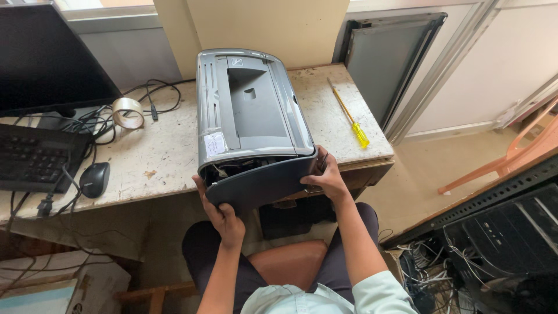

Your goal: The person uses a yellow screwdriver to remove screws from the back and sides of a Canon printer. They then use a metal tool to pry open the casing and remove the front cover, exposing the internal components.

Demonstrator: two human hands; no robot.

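Printer (251, 113), grey and boxy, sits on our worn white table (157, 157) with its front end hanging over the near edge toward our lap. We grip its dark front panel (261, 183), which stands tilted open: our left hand (224, 218) wraps under the panel's lower left corner, and our right hand (328, 177) clasps its right edge, fingers curled around it. A yellow-handled screwdriver (350, 116) lies on the table right of the printer. A tape roll (128, 112), black mouse (95, 178) and keyboard (32, 157) lie to the left.
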